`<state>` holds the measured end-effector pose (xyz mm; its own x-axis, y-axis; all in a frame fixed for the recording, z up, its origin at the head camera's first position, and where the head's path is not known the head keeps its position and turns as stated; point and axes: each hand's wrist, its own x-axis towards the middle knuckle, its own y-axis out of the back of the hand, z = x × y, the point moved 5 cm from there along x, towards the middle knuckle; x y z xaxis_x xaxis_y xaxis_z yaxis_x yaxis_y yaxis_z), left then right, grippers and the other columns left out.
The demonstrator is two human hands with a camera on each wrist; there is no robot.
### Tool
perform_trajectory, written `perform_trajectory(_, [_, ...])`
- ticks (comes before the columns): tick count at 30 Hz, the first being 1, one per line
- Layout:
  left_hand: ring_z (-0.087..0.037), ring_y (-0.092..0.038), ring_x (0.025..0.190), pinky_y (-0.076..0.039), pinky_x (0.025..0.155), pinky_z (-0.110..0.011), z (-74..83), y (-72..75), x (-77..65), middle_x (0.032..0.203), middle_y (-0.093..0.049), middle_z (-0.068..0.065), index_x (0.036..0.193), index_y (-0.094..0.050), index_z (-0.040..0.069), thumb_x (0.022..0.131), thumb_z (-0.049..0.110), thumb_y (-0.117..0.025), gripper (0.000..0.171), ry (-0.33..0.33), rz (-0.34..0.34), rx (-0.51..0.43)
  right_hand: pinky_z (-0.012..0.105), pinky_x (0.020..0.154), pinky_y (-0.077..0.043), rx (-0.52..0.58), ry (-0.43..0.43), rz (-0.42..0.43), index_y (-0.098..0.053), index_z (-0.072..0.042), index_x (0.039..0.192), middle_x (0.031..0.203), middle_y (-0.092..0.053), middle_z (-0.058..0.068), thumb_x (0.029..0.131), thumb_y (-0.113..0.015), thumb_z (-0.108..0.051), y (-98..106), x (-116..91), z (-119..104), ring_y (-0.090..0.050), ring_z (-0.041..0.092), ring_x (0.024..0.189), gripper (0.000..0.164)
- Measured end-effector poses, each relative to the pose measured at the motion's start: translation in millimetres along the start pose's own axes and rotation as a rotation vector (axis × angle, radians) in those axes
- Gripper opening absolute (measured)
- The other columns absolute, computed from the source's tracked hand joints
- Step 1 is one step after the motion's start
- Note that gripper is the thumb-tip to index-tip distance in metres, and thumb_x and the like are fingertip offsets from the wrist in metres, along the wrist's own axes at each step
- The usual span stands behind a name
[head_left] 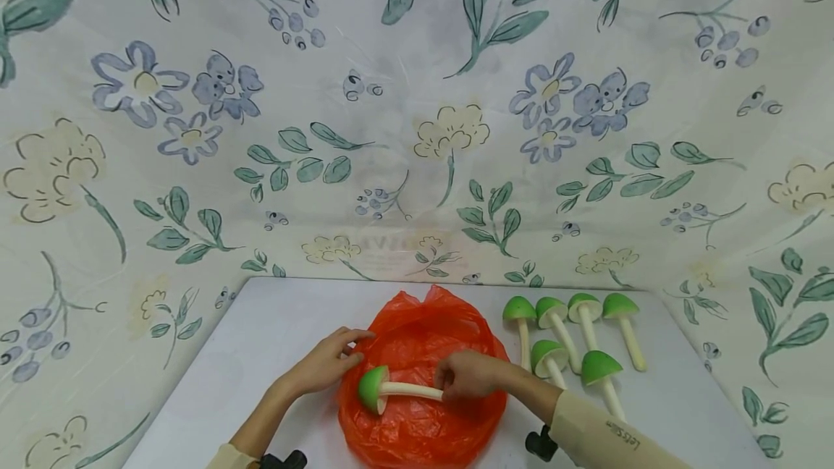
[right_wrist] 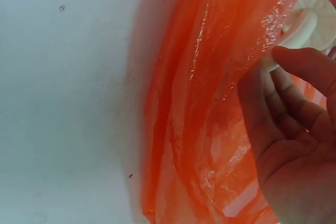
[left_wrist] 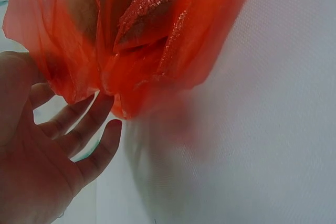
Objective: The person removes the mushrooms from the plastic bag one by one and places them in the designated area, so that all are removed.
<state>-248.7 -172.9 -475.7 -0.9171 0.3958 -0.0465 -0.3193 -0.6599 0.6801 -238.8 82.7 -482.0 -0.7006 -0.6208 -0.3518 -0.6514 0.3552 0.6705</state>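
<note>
A red plastic bag (head_left: 423, 434) lies opened out on the white table. My right hand (head_left: 473, 375) pinches the stem end of a toy-like mushroom (head_left: 413, 391) with a green cap and a pale stem. The mushroom lies sideways over the bag, cap to the left. In the right wrist view, thumb and index finger meet at the tip of the stem (right_wrist: 300, 34). At the bag's left edge is my left hand (head_left: 326, 362). Its fingers, spread and loosely bent, touch the red plastic (left_wrist: 68, 51) in the left wrist view.
Several more green-capped mushrooms (head_left: 620, 306) lie in two rows on the table (head_left: 274, 310), right of the bag. The right forearm passes in front of some stems. A flowered cloth (head_left: 391, 187) hangs behind the table and along its sides.
</note>
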Motion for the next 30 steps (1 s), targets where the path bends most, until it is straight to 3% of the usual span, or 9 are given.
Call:
perform_trajectory(11, [-0.022,-0.057,0.099,-0.055,0.08,-0.032,-0.1,-1.2,1.8,0.12,-0.059,-0.009,0.133,-0.063,0.009,0.097,0.009,-0.06,0.036,-0.01,-0.002,0.012,0.033,0.071,-0.058,0.33,0.005,-0.055,-0.07,-0.002,0.097,0.085,-0.066,0.004,0.088,-0.071,-0.002,0.6,-4.7,5.6,-0.062,0.016,0.074,0.009])
perform_trajectory(30, [-0.022,-0.057,0.1,-0.056,0.081,-0.033,-1.1,-2.0,3.1,0.122,-0.06,-0.009,0.133,-0.063,0.009,0.096,0.007,-0.059,0.036,-0.024,-0.004,0.007,0.037,0.078,-0.06,0.636,0.0,-0.179,-0.069,-0.001,0.109,0.096,-0.07,0.011,0.094,-0.067,-0.01,13.1,-19.0,23.5,-0.072,0.019,0.081,0.018])
